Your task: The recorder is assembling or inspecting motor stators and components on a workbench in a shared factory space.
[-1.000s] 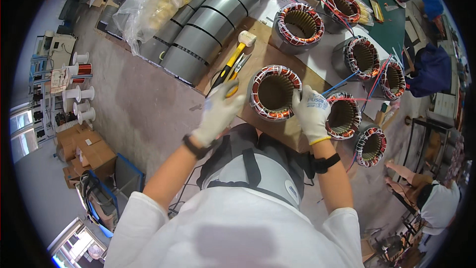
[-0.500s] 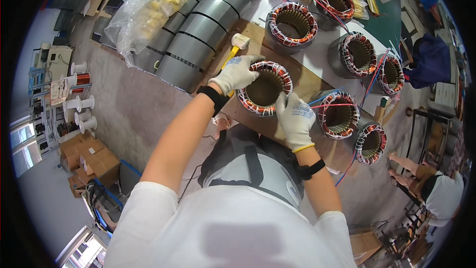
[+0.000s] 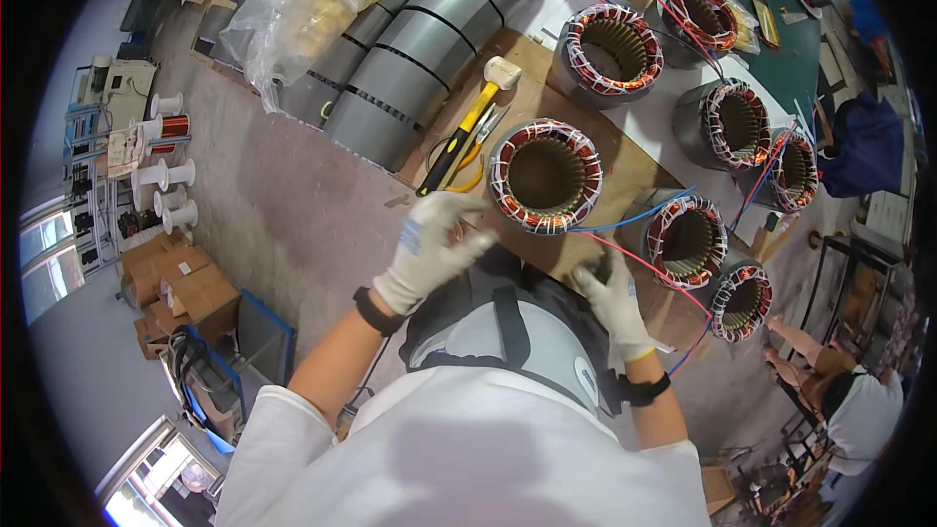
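A motor stator (image 3: 501, 168), its copper windings laced with white cord, stands upright on the brown board (image 3: 547, 68) in front of me. Blue and red lead wires (image 3: 625, 225) run from its near side to the right. My left hand (image 3: 429, 249), in a white glove, hovers at the stator's near left, fingers apart and holding nothing. Also gloved, my right hand (image 3: 613, 298) is below the leads, fingers spread and clear of the stator. Left of the stator lie a white-headed mallet (image 3: 478, 112) with a yellow and black handle and a yellow-handled cutting tool (image 3: 475, 158).
More wound stators (image 3: 610, 83) stand at the far side and along the right (image 3: 688, 244). Rows of grey stator cores (image 3: 425, 44) fill the left of the table, partly under a plastic bag (image 3: 293, 29). A person (image 3: 859, 410) sits at far right.
Both hands have let go of the stator's rim and drawn back toward me. The mallet and cutting tool show more fully now. The whole view has shifted slightly.
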### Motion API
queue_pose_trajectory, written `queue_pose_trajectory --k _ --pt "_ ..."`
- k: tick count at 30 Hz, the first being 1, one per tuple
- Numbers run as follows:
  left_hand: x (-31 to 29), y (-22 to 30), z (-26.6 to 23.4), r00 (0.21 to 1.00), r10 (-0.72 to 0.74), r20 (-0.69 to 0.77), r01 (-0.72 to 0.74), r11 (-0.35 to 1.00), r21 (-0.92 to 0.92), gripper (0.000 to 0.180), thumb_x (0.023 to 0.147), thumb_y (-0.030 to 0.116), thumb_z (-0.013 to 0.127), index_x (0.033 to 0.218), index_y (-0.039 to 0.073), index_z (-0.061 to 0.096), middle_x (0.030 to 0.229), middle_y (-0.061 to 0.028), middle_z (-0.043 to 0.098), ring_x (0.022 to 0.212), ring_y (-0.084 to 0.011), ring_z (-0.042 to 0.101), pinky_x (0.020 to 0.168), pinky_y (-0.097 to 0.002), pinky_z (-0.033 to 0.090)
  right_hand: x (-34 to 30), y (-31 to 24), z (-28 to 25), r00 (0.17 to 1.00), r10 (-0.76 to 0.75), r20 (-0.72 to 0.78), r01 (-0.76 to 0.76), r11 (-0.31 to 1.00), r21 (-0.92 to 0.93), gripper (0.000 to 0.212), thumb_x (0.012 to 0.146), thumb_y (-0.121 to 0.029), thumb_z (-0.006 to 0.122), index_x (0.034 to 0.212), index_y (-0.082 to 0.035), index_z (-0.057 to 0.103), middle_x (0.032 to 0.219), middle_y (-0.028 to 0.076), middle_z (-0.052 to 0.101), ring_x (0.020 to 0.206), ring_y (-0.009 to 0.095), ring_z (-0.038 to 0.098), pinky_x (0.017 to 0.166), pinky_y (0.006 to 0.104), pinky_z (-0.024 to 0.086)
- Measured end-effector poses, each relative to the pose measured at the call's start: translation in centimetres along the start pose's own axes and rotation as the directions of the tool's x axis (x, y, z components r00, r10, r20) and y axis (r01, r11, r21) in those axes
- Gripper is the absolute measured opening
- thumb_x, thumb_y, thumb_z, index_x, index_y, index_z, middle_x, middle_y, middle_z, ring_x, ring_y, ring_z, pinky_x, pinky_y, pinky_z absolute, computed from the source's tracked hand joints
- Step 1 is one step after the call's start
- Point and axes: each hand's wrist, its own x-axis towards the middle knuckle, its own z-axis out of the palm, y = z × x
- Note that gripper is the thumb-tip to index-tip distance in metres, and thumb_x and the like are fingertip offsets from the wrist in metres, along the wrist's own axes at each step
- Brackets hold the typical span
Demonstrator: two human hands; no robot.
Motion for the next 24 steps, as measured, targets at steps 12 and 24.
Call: queue_pose_trajectory --k 12,24 --pt "4.8 0.2 8.2 0.892 0.312 0.327 -0.443 0.741 0.504 0.032 0.070 0.044 0.072 0.076 0.012 0.070 0.065 -0.0064 0.064 0.070 -0.0224 0.064 0.100 -0.0400 0.041 3.7 -2.5 -0.7 0.810 -0.575 -0.113 0.513 0.790 -0.336 0.016 0.076 -0.011 0.071 0.092 -0.006 0.069 0.080 0.013 0.065 0.076 0.033 0.063 0.067 0.0402 0.050" --pt "3.8 -0.4 6.8 0.865 0.443 0.234 -0.501 0.753 0.426 0.031 0.064 0.036 0.076 0.086 0.015 0.073 0.076 -0.0051 0.068 0.085 -0.0199 0.065 0.105 -0.0429 0.037 2.4 -5.5 1.5 0.993 -0.114 -0.016 0.115 0.990 0.076 0.015 0.084 -0.016 0.071 0.087 -0.002 0.067 0.073 0.008 0.064 0.066 0.013 0.060 0.061 0.0309 0.048"
